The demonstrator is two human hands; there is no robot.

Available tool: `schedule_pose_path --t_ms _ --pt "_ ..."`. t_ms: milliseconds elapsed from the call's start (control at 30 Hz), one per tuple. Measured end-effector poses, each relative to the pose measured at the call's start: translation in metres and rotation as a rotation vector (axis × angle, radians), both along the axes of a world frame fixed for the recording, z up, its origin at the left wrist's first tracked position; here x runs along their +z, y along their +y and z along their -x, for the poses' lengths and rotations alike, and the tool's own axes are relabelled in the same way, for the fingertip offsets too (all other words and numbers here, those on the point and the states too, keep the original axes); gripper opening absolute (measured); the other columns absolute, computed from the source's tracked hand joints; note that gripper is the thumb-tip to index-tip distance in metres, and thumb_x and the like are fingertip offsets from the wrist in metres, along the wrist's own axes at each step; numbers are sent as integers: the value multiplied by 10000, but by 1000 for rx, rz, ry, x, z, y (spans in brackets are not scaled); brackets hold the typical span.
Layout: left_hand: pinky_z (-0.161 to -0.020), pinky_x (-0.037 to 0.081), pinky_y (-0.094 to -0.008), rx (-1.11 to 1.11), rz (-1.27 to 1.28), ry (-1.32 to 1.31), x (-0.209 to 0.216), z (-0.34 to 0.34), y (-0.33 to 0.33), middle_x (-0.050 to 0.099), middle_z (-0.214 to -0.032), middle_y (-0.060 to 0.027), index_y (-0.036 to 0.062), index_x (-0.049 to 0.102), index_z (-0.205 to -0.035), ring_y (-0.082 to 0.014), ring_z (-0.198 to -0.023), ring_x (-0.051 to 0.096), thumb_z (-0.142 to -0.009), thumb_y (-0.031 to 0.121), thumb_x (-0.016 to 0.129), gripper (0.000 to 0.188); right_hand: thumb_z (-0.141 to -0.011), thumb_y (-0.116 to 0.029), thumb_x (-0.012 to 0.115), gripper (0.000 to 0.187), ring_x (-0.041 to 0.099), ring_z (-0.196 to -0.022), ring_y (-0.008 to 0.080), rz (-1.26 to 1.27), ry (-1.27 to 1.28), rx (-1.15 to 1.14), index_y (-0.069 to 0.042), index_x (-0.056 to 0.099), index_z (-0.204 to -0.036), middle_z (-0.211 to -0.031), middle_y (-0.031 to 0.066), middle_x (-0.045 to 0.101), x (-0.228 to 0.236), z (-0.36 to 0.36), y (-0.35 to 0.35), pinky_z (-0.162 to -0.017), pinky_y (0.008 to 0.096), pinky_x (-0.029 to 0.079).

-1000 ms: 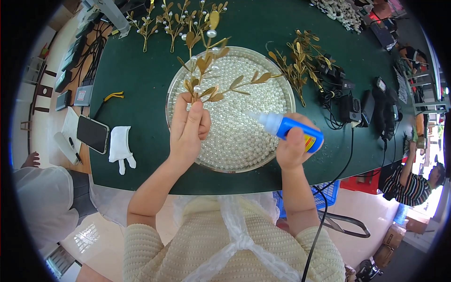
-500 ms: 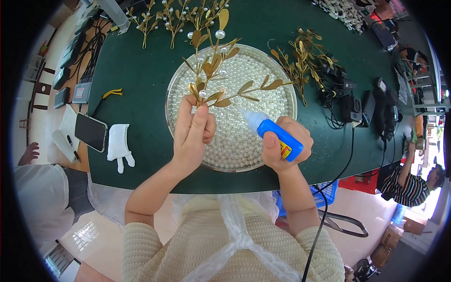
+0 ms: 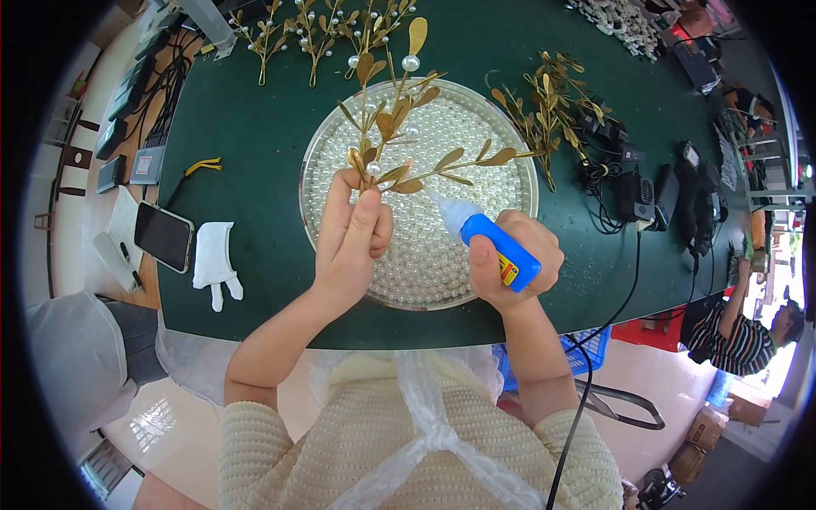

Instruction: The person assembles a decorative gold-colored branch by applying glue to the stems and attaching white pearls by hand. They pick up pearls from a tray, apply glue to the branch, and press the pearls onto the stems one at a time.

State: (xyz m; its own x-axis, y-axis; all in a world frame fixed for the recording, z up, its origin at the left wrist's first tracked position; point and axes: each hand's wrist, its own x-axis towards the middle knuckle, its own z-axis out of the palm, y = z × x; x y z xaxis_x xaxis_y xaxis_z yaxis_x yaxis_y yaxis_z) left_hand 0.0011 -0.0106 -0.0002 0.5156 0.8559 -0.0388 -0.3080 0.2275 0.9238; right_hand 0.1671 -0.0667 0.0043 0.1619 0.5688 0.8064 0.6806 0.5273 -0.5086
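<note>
Between the fingertips of my left hand (image 3: 350, 234) is the base of a gold leaf branch (image 3: 387, 126), its stems spreading up and to the right with a few white pearls on them. My right hand (image 3: 520, 259) is wrapped round a blue glue bottle (image 3: 503, 251) with a clear nozzle. The nozzle tip points up and left, close under the branch's right-hand stem; whether it touches cannot be made out. Below both hands lies a round metal tray (image 3: 311, 246) filled with loose white pearls (image 3: 425, 263).
Several pearled gold branches (image 3: 314, 42) lie along the far side of the green table (image 3: 255, 170). More gold branches (image 3: 548, 106) rest right of the tray, near black adapters and cables (image 3: 633, 195). A phone (image 3: 165, 237) and white glove piece (image 3: 216, 263) are at left.
The branch in my left hand has shifted slightly right. My right hand and the glue bottle have moved a little left, keeping the nozzle near the right-hand stem.
</note>
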Motion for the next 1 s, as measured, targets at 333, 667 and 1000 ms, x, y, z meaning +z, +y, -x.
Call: schedule_pose_path --t_ms 333,667,1000 --pt "-421 182 -189 -1 -12 12 0 0 1 305 -511 39 101 309 -944 -31 -453 227 -941 276 340 178 -648 -111 685 286 397 -356 181 -7 -17 -10 -73 425 -536 -463 35 408 0 0 0 -348 263 301" --pt "-418 177 -188 -12 2 16 0 0 1 301 -508 40 95 310 -949 -30 -451 222 -941 272 340 180 -654 -106 677 281 405 -356 176 -47 -16 -13 -71 417 -551 -468 34 413 -1 0 2 -345 257 308" --pt "-424 180 -189 -18 4 1 0 0 1 299 -515 40 87 308 -966 -32 -455 224 -940 260 347 179 -654 -104 671 287 405 -355 177 -24 -46 -16 -72 405 -551 -468 37 408 2 1 0 -342 260 312"
